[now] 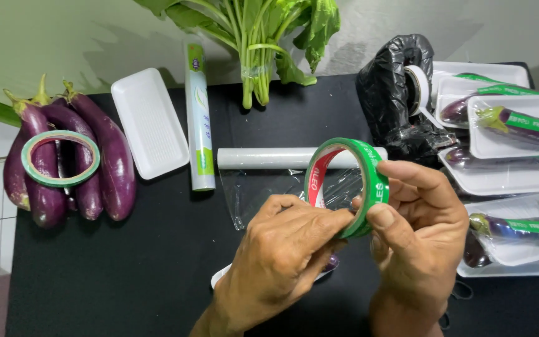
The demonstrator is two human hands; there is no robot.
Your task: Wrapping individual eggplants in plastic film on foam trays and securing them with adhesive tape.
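Black table (157, 268): eggplants (104, 156), foam tray (148, 122), film roll (269, 158), greens (263, 37), packed trays (513, 181).

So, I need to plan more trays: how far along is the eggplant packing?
Done: several wrapped trays of eggplant, banded with green tape, are stacked at the right. In hand: both the left hand and right hand hold a green tape roll above a tray that is mostly hidden. Left: loose eggplants lie unwrapped at the left, beside one empty white tray.
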